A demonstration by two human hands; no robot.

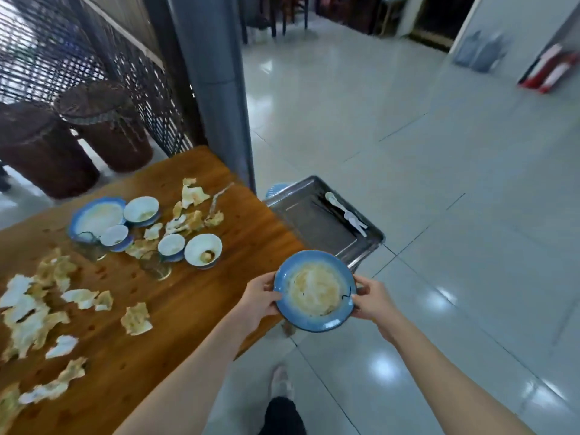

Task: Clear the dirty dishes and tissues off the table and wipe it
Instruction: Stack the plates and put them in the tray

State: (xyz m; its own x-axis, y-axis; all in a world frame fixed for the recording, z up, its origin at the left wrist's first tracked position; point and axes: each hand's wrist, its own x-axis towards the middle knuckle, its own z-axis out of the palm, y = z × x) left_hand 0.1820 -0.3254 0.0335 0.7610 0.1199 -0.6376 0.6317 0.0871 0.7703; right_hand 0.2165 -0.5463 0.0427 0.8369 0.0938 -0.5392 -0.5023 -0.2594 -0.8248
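Head view, read left to right, with places given from the blue plate point(315, 290) held in both hands. Far left of the blue plate, stained, crumpled tissues point(28, 315) lie scattered on the wooden counter point(194, 296). Nearer, up and left of it, stand a larger plate point(97, 216), several white bowls point(203, 249) and a glass point(155, 265), with more tissues among them. The left hand point(259, 299) grips the blue plate's left rim, thumb on top. The blue plate, smeared with yellowish residue, is held roughly level at the counter's right corner, partly over the tiled floor point(439, 215). The right hand point(373, 301) grips its right rim in the same way. Just beyond the blue plate sits a metal tray point(314, 221) holding a white spoon point(332, 199).
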